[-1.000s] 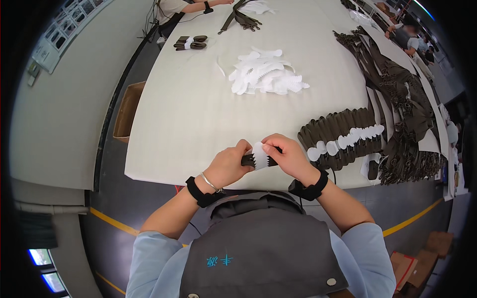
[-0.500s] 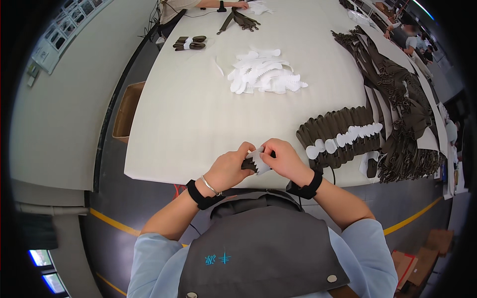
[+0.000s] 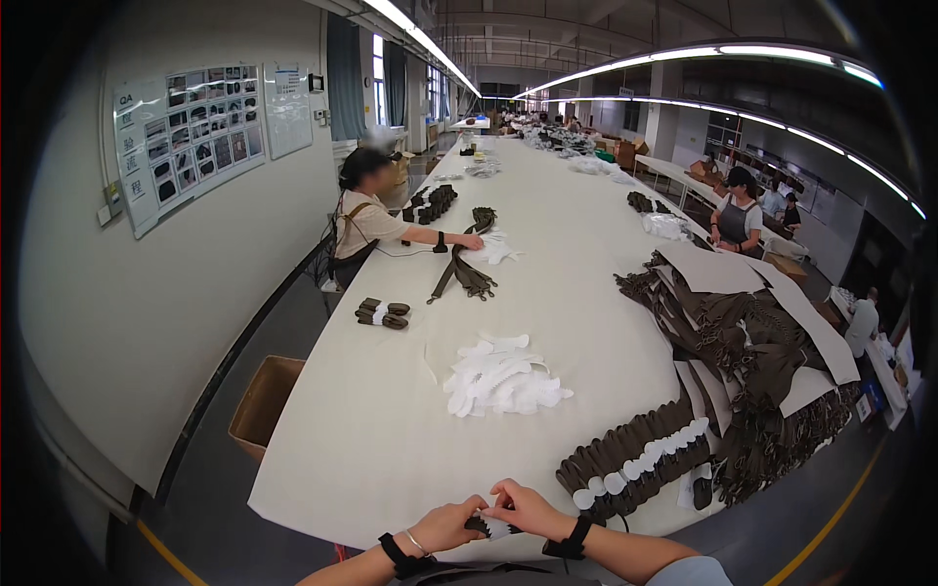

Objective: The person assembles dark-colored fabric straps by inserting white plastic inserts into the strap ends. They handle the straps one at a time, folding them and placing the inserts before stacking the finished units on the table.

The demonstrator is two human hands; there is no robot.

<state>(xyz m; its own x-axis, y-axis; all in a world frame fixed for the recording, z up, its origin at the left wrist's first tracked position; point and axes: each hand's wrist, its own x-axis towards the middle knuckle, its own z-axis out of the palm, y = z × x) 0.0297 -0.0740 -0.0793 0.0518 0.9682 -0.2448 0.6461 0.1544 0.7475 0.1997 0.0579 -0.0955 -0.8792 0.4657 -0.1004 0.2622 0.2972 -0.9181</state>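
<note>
Near the front edge of the table, my left hand (image 3: 446, 525) grips a small folded bundle of dark strap (image 3: 477, 524). A white paper band (image 3: 497, 528) with a toothed edge lies around it. The fingers of my right hand (image 3: 531, 511) are pinched on the band's upper part, close to my left fingertips. Much of the bundle is hidden by my hands. Ahead of them lies a loose pile of white paper bands (image 3: 503, 379). To the right, a row of banded dark strap bundles (image 3: 625, 454) stands packed together.
A heap of dark straps with metal hooks (image 3: 743, 342) covers the table's right side. Banded bundles (image 3: 382, 313) lie at the left. A co-worker's hand (image 3: 472, 241) reaches to other white bands across the table. A cardboard box (image 3: 262, 400) stands on the floor at left.
The view has tilted up, so my hands sit lower in the picture and more of the room shows. Both hands stay on the banded bundle.
</note>
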